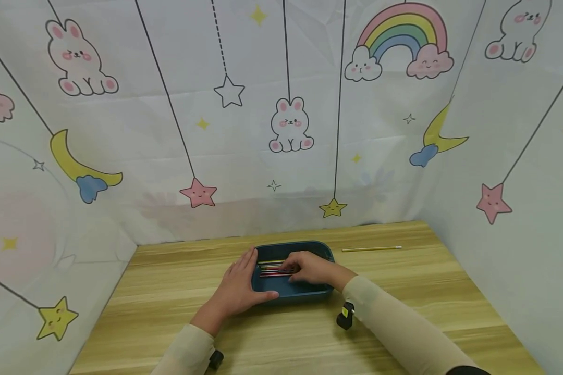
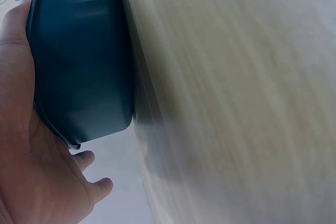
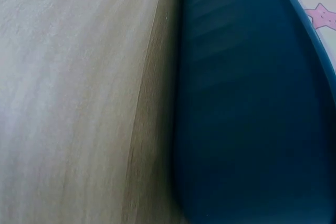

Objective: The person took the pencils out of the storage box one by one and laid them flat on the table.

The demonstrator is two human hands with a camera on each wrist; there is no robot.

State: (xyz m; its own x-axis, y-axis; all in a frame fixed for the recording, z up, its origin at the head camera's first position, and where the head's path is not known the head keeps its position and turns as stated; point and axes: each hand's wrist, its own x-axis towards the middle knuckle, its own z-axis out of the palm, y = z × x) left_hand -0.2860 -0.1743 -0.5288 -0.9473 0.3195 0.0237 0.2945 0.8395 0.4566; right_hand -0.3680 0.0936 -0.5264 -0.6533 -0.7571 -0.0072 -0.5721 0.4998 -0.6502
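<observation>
A dark blue plastic bin [image 1: 294, 298] stands on the table, its side wall [image 2: 84, 51] filling much of the left wrist view. Several thin coloured pencils [image 1: 269, 268] lie side by side on its floor, toward the left. My left hand [image 1: 236, 289] rests at the bin's left end, fingers straight along the left rim and thumb along the front rim. My right hand [image 1: 311, 268] reaches in over the right side, its bent fingers and thumb down at the pencils' right ends; I cannot tell whether it pinches one. The right wrist view shows only the bin's outer wall [image 3: 252, 103] beside the tabletop.
A yellow pencil [image 1: 371, 249] with a white end lies on the wood-grain table [image 1: 281, 338], right of the bin. White cloth walls [image 1: 244, 156] printed with bunnies, stars and moons enclose the table's back and sides.
</observation>
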